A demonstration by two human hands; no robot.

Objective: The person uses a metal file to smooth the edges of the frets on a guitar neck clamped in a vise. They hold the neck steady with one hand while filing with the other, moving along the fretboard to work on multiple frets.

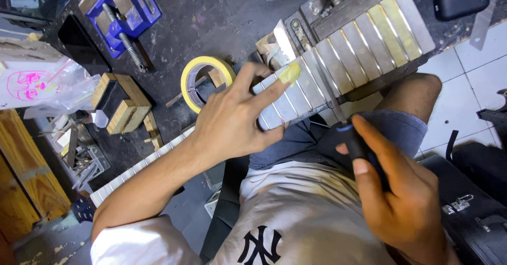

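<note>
**Ribbed metal sheet pinned flat and worked with a dark-handled tool**

At the left of the dark workbench (211, 11), a blue vise (124, 6) is seen near the far edge, with a wooden block (119, 104) nearer the front edge and a roll of yellow tape (203, 77) beside it. The left hand (237, 119) is spread open and pressed flat on the metal sheet (338, 59), one fingertip capped in yellow. The sheet lies across the front edge of the workbench, overhanging the knee, its far end held under a metal clamp (338, 6). It is judged thin, stiff, light and slippery, with sharp edges; it is best held down on its flat ribs, away from the cut edges. The right hand (401, 191) is closed around a dark tool handle (356, 143), whose tip is laid in a groove.
</note>
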